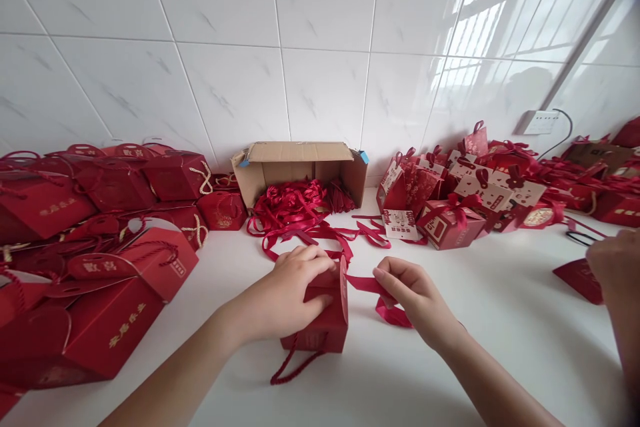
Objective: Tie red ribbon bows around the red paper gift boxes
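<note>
- Holding a small red box (pixel 333 333) against the desk (pixel 400 380), the left hand (pixel 290 290) lay over its top, fingers bent across the far part and thumb on the near part.
- Right hand (pixel 417 297): thumb and forefinger pinched narrow on a red ribbon (pixel 365 283), the other fingers curled in.
- Ribbon ran from the box's right edge to that pinch; a loop of it lay just under the right fingertips.
- Twisted red cord (pixel 300 372) trailed from the box onto the desk, nearer the wearer than the left thumb.
- Beyond both sets of fingers, near a tiled wall (pixel 325 93): an open carton (pixel 295 152), a ribbon heap (pixel 295 203) spilling out of it toward them.
- Well left of the left fingers: larger red gift boxes (pixel 127 320), piled up, some with gold lettering.
- Beyond and right of the right fingers: clustered small boxes (pixel 455 227), several bowed, a pale printed card (pixel 400 223) at their edge.
- Far right of the right fingers: another person's hand (pixel 617 263) beside a dark red piece (pixel 580 280); grip could not be told.
</note>
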The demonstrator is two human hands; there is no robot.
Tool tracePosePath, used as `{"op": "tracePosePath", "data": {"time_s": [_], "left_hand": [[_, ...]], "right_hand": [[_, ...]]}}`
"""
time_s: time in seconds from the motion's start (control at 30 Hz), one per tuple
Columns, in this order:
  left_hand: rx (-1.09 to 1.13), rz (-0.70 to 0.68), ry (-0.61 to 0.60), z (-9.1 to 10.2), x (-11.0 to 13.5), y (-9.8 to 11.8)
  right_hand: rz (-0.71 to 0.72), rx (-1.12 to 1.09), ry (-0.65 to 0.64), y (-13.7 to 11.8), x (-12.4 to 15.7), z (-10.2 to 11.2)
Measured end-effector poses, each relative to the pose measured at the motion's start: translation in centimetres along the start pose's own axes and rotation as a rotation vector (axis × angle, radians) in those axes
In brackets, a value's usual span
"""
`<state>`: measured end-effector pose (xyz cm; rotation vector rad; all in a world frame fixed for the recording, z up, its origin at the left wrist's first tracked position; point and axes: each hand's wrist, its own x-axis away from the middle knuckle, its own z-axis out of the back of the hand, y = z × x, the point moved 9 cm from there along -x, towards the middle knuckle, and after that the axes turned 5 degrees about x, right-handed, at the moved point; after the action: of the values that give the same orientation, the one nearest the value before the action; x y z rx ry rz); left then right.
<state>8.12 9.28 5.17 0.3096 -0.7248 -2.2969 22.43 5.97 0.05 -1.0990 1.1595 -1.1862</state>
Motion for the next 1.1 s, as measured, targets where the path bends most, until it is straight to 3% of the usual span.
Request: {"op": "tracePosePath", "data": {"time_s": [0.43, 0.77, 0.83, 0.97, 1.0, 1.1], "left_hand": [[0.083, -0.015, -0.015, -1.1, 0.7, 1.4], [0.126, 0.026, -0.006, 0.2, 0.6, 0.9], [0.148, 0.022, 0.027, 0.5, 0.4, 1.1], [0.219, 0.0, 0.235, 2.7, 0.7, 1.5], [0.224, -0.005, 0.281, 3.4, 1.0, 1.7], [0.23, -0.033, 0.349, 4.8, 2.1, 2.3]], "right_hand": [[0.005, -0.018, -0.015, -0.3, 0.0, -1.0], [0.088, 0.089, -0.051, -0.4, 0.5, -1.7], [0.167, 0.212, 0.017, -1.2, 0.4, -1.2], [0.386, 0.461, 0.221, -4.7, 0.7, 0.4], [0.378, 0.442, 0.183, -5.3, 0.4, 0.3], [0.24, 0.276, -0.088, -6.4, -0.4, -1.7]]}}
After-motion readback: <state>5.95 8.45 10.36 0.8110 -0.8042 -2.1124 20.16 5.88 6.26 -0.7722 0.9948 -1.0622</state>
